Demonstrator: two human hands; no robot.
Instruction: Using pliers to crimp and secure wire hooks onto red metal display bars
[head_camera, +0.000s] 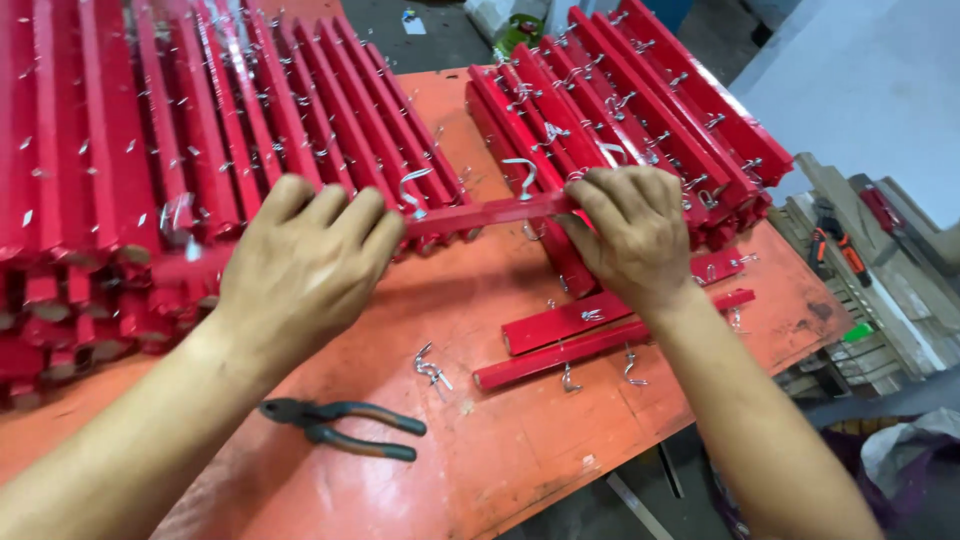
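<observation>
Both hands on one red bar (487, 212), held level above the orange table (520, 450). Left hand (300, 265) wraps its left end, fingers curled shut over it. Right hand (630, 235) pinches the right end, thumb and fingertips closed on the bar near a metal hook (522, 175) that sticks up from it. A second hook (412, 190) shows just beside my left fingers.

Stack of finished red bars (150, 150) sits left and behind; a second stack (640, 110) is right and behind, hooks bristling. Two bars lie flat on the table (590, 335) below my right wrist, loose hooks (432, 368) between them and the pliers (340, 425), which rest untouched near my left forearm.

My read on doing this well:
- keep the left grip firm so the bar doesn't twist while the right hand works the hook
- keep the bar level and clear of the stacks; the protruding hooks snag easily
- fingertips off the hook point
- if the hook resists by hand, pliers are within reach of the left

Can't tell how deep the hook is seated; the right fingers hide the base.
</observation>
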